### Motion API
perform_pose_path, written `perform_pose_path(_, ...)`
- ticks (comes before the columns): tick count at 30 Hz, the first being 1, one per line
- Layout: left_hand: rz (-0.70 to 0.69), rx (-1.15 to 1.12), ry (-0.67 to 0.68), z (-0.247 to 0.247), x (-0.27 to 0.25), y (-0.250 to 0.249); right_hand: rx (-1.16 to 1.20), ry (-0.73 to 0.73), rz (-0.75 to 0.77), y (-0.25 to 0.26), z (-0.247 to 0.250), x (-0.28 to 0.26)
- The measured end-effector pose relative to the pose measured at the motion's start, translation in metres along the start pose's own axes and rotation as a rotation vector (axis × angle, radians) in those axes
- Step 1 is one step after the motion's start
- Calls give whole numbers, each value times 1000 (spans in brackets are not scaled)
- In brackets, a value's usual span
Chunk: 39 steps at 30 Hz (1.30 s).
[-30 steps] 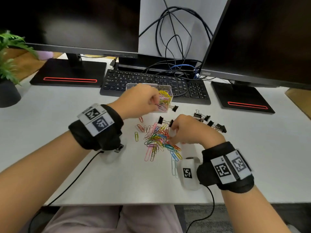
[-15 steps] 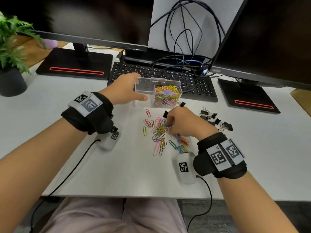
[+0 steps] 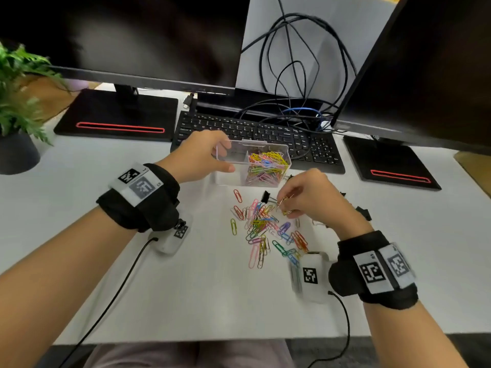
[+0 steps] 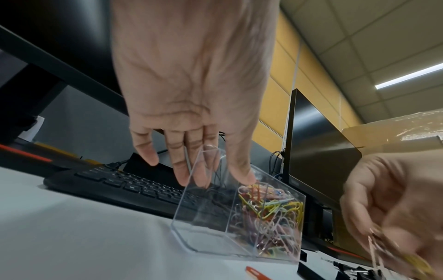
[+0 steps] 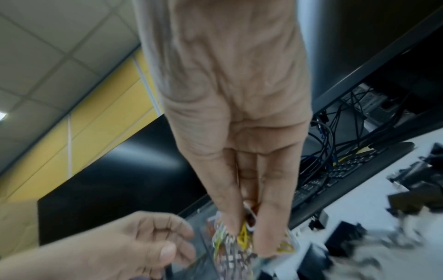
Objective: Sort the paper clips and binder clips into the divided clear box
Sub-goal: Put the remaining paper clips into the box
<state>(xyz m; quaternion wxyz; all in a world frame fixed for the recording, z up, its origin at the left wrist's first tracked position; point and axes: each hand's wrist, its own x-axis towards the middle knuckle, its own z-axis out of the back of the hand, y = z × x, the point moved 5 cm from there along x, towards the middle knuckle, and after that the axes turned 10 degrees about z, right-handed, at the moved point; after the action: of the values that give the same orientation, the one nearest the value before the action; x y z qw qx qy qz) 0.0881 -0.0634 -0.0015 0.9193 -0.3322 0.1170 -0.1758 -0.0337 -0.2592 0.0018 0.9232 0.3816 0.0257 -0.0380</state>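
The divided clear box stands before the keyboard; its right compartment is full of coloured paper clips, its left one looks empty. My left hand grips the box's left end, thumb on the near wall, fingers over the rim. My right hand hovers just above the loose pile of paper clips and pinches a small bunch of clips. A black binder clip lies by its fingertips. More binder clips lie behind the right hand, mostly hidden.
A black keyboard lies right behind the box, with cables and two monitors on stands beyond. A potted plant stands at the far left. The desk's front edge is near me.
My right hand has lifted from the pile toward the box with a bunch of clips pinched. The left hand, earlier over the filled compartment, now grips the box's left end.
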Motion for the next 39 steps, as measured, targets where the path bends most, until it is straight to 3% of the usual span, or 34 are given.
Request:
perform_pose_path(5,3,2,18,-1,5,3,184,-170,33,15,31,13)
perform_pose_path(10,7,3,32,-2,7,7,283,-243,72,34,48,36)
perform_pose_path(22,-9,7,35,-3,7,6,-146,-254,117,36,28,68)
perform_pose_path(32,-11,15,32,-3,5,4,50,-407,171,22,50,46)
perform_pose_path(35,-3,8,39,-3,5,3,23,-312,116,24,38,29)
perform_pose_path(39,-11,8,36,-1,3,1,-189,65,75,20,-10,9)
